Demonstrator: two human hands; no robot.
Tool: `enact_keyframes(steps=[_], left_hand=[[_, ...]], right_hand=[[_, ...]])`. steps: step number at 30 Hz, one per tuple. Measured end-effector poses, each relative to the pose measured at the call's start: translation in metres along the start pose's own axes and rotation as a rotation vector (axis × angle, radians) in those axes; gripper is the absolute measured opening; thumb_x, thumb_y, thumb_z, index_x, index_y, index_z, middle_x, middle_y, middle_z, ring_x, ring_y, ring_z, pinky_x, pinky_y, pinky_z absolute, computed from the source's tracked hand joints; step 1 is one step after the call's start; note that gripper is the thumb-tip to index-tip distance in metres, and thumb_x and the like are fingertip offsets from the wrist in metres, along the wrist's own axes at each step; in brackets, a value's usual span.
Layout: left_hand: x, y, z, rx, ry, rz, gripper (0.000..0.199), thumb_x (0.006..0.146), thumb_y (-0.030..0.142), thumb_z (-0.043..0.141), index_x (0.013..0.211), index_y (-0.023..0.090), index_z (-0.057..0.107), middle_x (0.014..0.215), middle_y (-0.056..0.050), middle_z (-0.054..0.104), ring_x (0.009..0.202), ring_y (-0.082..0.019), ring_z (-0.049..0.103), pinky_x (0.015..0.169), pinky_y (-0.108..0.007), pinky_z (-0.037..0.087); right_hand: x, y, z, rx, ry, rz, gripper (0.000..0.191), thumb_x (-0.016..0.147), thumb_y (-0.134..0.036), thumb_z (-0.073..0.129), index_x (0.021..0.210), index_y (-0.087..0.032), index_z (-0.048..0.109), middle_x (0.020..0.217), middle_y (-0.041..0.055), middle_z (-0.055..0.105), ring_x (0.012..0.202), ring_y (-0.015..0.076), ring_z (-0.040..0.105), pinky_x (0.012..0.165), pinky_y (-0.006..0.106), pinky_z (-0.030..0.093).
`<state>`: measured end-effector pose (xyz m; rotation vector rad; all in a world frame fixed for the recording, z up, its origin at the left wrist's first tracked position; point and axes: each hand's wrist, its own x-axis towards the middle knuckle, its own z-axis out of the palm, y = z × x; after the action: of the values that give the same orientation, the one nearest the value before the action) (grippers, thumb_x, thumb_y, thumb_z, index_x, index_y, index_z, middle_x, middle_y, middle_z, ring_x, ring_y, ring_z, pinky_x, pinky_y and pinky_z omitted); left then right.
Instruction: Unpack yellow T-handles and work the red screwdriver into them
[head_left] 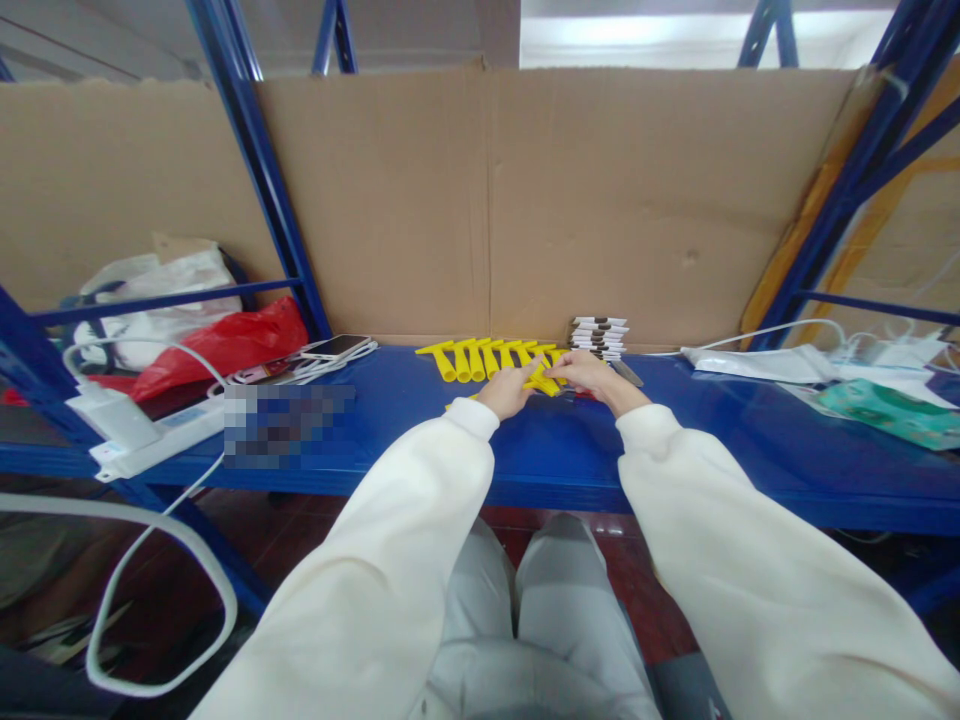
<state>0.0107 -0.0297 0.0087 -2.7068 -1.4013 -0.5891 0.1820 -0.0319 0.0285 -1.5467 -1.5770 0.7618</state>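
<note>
Several yellow T-shaped pieces (448,366) stand side by side in a row near the back of the blue shelf. At the right end of that row, my left hand (508,391) and my right hand (589,371) come close together. Between them is one yellow piece (541,378), with the fingers of both hands closed on it. Its far parts are partly covered by the fingertips. Behind my right hand rises a stack of small white and dark packets (598,336). A flat grey item (627,373) lies beside the stack, partly behind my right hand.
On the left are a power strip (169,436), a red bag (225,348), a phone (335,346) and white cables. To the right lie a white packet (761,364) and a green packet (892,412). Cardboard (600,200) closes off the back between blue posts.
</note>
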Motion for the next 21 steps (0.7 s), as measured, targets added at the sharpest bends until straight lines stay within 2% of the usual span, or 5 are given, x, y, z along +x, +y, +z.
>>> enact_keyframes(steps=[5,9,11,17,21], left_hand=[[0.002,-0.003,0.002,-0.021,0.008,0.057,0.044,0.096,0.02,0.06,0.14,0.019,0.063,0.128,-0.013,0.073,0.12,-0.027,0.068,0.107,-0.039,0.049],[0.004,-0.006,0.006,-0.009,0.044,0.086,0.042,0.095,0.018,0.061,0.137,0.017,0.065,0.122,-0.016,0.074,0.115,-0.027,0.071,0.104,-0.04,0.052],[0.005,-0.007,0.008,0.004,0.067,0.109,0.042,0.095,0.016,0.06,0.137,0.016,0.065,0.12,-0.016,0.075,0.115,-0.026,0.071,0.103,-0.038,0.053],[0.006,-0.01,0.008,0.033,0.18,0.213,0.039,0.096,0.013,0.055,0.133,0.017,0.066,0.124,-0.013,0.074,0.115,-0.023,0.07,0.103,-0.035,0.053],[0.005,-0.01,0.006,0.048,0.171,0.231,0.038,0.095,0.013,0.055,0.13,0.019,0.069,0.121,-0.012,0.075,0.113,-0.023,0.071,0.102,-0.037,0.055]], right_hand=[[-0.001,-0.001,-0.001,-0.013,0.014,-0.012,0.028,0.072,-0.022,0.082,0.063,-0.017,0.056,0.045,-0.0087,0.041,0.041,0.0041,0.03,0.04,0.02,0.02],[0.001,-0.001,-0.002,0.094,0.107,0.044,0.019,0.078,-0.017,0.076,0.072,-0.017,0.059,0.05,-0.0083,0.044,0.044,0.005,0.036,0.042,0.018,0.025],[0.003,0.0,-0.003,0.156,0.113,0.076,0.016,0.078,-0.018,0.077,0.075,-0.017,0.061,0.051,-0.0078,0.045,0.045,0.0059,0.039,0.042,0.018,0.026],[0.005,0.003,-0.008,0.346,-0.106,0.062,0.025,0.074,-0.026,0.082,0.067,-0.016,0.06,0.051,-0.0046,0.052,0.049,0.0073,0.044,0.044,0.018,0.033],[0.003,0.006,-0.011,0.36,-0.135,0.032,0.026,0.075,-0.022,0.081,0.063,-0.016,0.059,0.05,-0.0045,0.052,0.047,0.0062,0.043,0.044,0.017,0.033]])
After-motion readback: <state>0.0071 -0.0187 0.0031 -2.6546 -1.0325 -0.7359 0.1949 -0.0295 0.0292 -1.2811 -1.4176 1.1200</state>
